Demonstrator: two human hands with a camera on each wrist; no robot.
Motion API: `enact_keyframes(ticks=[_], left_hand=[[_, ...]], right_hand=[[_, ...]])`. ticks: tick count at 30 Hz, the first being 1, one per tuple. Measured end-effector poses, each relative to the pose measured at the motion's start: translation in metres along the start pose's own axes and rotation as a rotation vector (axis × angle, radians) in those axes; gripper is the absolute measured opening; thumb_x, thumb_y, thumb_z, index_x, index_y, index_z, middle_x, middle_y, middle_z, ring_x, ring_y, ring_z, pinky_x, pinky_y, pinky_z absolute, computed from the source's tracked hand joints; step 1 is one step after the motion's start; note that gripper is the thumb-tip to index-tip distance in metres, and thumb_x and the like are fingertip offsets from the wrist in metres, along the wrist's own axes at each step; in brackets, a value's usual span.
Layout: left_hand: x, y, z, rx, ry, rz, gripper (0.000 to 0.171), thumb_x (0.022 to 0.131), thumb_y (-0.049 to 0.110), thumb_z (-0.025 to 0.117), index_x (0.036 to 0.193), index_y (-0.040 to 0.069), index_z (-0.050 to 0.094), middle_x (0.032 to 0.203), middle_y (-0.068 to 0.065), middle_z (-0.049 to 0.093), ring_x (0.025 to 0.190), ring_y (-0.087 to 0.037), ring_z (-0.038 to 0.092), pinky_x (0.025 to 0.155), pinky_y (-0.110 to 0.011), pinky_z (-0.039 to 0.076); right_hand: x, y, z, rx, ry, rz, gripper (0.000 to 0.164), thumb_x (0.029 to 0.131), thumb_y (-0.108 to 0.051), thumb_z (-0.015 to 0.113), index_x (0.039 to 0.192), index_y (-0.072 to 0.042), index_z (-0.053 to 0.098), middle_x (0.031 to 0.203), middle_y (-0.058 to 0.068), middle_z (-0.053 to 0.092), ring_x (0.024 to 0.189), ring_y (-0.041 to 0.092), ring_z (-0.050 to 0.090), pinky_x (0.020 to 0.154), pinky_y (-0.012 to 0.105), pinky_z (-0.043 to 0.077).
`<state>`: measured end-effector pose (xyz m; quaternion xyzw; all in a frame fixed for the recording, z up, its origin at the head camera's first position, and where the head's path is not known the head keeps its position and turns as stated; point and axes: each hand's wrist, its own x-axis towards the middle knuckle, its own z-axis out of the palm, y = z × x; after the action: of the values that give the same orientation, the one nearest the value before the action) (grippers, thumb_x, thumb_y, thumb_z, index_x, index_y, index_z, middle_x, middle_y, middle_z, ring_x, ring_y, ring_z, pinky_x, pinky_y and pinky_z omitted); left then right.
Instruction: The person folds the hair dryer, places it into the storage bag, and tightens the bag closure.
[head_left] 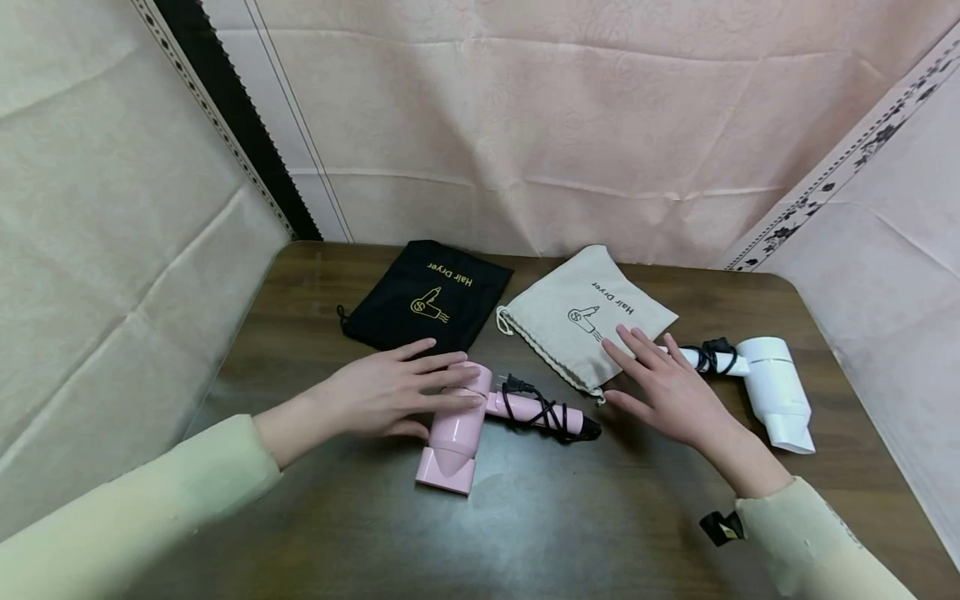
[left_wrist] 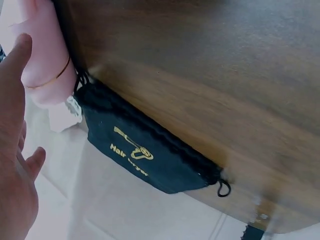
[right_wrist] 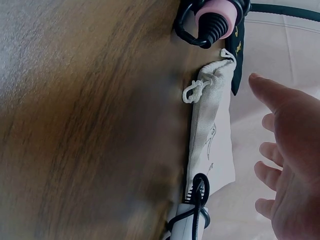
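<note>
My left hand (head_left: 390,392) reaches over a pink hair dryer (head_left: 455,433), fingers extended above its barrel; whether they touch it I cannot tell. A black cord is wound round that dryer's handle (head_left: 540,411). My right hand (head_left: 667,400), fingers spread and holding nothing, is over the near right corner of a cream drawstring pouch (head_left: 592,308) and partly covers the handle of a white hair dryer (head_left: 776,383). In the right wrist view the palm (right_wrist: 300,150) appears apart from the pouch. A black drawstring pouch (head_left: 427,292) lies beyond the left hand.
Everything lies on a brown wooden table (head_left: 570,525) with rounded far corners. Pale cloth (head_left: 585,125) hangs behind it and at both sides. A small black object (head_left: 722,528) sits at the right cuff.
</note>
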<state>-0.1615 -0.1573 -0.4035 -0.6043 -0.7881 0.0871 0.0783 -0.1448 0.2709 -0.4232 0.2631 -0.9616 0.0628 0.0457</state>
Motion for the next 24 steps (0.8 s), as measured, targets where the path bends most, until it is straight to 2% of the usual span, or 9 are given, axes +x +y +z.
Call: enact_keyframes(ticks=[4,10,18,24], left_hand=[[0.006,0.001,0.006,0.020,-0.025,0.035,0.068,0.092,0.063,0.045,0.151,0.032,0.030,0.157,-0.002,0.029,0.145,-0.025,0.024,0.114,-0.050,0.025],[0.007,0.006,0.015,-0.068,-0.020,0.021,0.066,0.095,0.062,0.041,0.151,0.029,0.031,0.157,-0.005,0.028,0.146,-0.026,0.022,0.115,-0.049,0.023],[0.004,0.020,0.023,-0.176,0.064,0.000,0.071,0.094,0.060,0.046,0.151,0.020,0.033,0.157,-0.008,0.027,0.146,-0.027,0.022,0.116,-0.049,0.022],[0.002,0.032,0.031,-0.224,0.147,-0.002,0.072,0.092,0.059,0.050,0.148,0.014,0.039,0.155,-0.010,0.032,0.144,-0.029,0.027,0.115,-0.048,0.023]], right_hand=[[0.001,-0.001,-0.001,0.001,0.000,-0.009,0.072,0.090,-0.048,0.062,0.151,-0.026,0.032,0.159,0.006,0.024,0.144,0.030,0.027,0.116,0.054,0.012],[0.001,-0.001,0.000,-0.005,-0.005,-0.022,0.073,0.091,-0.048,0.061,0.152,-0.028,0.028,0.159,0.005,0.023,0.144,0.029,0.026,0.117,0.053,0.010],[0.008,-0.012,0.002,0.041,-0.002,-0.086,0.072,0.090,-0.050,0.061,0.151,-0.027,0.031,0.158,0.003,0.024,0.143,0.030,0.028,0.113,0.059,0.017],[0.013,-0.022,0.005,0.070,-0.022,-0.147,0.071,0.090,-0.050,0.061,0.151,-0.024,0.033,0.158,0.006,0.027,0.143,0.030,0.028,0.114,0.058,0.017]])
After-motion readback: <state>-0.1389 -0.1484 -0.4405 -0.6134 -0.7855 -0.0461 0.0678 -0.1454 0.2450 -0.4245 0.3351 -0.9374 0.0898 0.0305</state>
